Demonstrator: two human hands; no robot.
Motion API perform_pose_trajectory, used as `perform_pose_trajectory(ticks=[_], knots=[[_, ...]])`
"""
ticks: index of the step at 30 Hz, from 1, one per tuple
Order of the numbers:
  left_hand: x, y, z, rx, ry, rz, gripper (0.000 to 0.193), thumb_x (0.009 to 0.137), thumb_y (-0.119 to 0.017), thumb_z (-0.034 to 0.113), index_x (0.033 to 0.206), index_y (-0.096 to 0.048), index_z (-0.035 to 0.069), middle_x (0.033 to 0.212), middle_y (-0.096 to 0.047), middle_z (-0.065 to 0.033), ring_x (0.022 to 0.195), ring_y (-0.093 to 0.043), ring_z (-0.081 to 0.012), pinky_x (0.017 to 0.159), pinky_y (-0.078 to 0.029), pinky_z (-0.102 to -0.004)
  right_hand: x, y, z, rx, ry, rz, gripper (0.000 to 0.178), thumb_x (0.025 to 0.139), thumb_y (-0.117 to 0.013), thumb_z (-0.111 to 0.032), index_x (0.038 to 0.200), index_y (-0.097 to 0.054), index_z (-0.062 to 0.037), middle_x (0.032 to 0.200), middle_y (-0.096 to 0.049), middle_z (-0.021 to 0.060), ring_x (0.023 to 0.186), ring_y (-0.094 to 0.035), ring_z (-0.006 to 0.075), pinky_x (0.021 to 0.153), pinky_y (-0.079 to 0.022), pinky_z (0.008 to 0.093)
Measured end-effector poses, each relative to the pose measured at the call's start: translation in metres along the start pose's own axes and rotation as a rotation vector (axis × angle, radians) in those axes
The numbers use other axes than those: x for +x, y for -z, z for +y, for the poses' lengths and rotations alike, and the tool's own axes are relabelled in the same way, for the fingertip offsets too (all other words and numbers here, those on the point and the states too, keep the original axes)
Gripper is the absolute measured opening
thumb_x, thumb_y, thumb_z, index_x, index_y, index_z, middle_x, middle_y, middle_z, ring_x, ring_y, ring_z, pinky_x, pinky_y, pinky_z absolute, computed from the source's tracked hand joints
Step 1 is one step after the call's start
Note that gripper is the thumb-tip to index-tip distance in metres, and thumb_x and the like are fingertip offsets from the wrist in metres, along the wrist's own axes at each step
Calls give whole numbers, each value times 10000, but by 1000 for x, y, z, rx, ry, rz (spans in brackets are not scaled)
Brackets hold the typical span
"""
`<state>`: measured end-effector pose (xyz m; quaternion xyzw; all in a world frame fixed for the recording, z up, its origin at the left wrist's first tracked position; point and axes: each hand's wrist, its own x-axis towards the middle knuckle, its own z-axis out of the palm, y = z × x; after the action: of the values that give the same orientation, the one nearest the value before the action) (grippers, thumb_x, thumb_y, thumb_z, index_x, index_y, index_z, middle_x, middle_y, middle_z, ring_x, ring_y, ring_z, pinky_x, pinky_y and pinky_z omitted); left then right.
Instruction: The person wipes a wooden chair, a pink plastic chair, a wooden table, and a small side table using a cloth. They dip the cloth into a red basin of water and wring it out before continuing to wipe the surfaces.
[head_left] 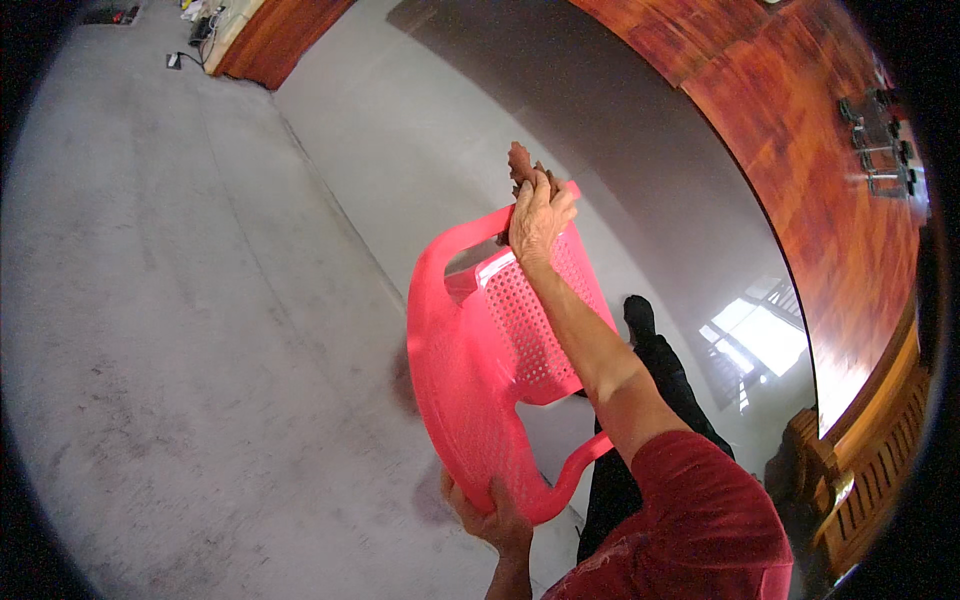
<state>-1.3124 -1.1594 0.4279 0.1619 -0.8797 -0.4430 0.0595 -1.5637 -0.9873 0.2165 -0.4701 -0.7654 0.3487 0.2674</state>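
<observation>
Grey floor (pixel 200 300) at L, tilted pink plastic chair (pixel 450 380) mid-view.
L hand (pixel 492 518) gripping chair's near rim; R hand (pixel 541 215) at far end, fingers closed on crumpled brown cloth (pixel 521 168); person's dark-clad foot (pixel 640 318) further R.

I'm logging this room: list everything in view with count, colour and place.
Plastic chair: 1, pinkish red, tilted, centre
Cloth: 1, brown, chair's upper end
Wooden surface: 1, reddish brown, upper right
Small items: count unclear, dark and clear, right rim
Slatted furniture: 1, brown, lower right
Wooden furniture: 1, reddish brown, top left
Plug and cords: count unclear, black, top left
Floor: 1, grey, throughout
Shirt: 1, dark red, lower right
Trousers: 1, black, beside chair
Foot: 1, black-covered, right of chair
Left hand: 1, bare, gripping chair's lower edge
Right hand: 1, bare, holding cloth
</observation>
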Motion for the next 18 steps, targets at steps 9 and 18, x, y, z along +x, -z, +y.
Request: perform_pose_trajectory(ticks=[9,18], knots=[[16,23,-21,-11,119,-80,353,876,-568,58,1198,-450,-26,1137,-523,-126,1024,-509,-220,886,-431,-351,-186,83,-50,528,-20,-630,412,893,-437,-109,1301,-449,-55,1214,-499,199,1053,-485,358,975,-351,434],[21,19,-7,-162,92,-95,398,871,-564,67,1241,-441,-11,1169,-534,-119,1028,-523,-225,898,-438,-354,-220,2,66,85,-165,-1118,436,889,-455,-161,1321,-446,-102,1238,-485,169,1118,-452,378,913,-361,501]])
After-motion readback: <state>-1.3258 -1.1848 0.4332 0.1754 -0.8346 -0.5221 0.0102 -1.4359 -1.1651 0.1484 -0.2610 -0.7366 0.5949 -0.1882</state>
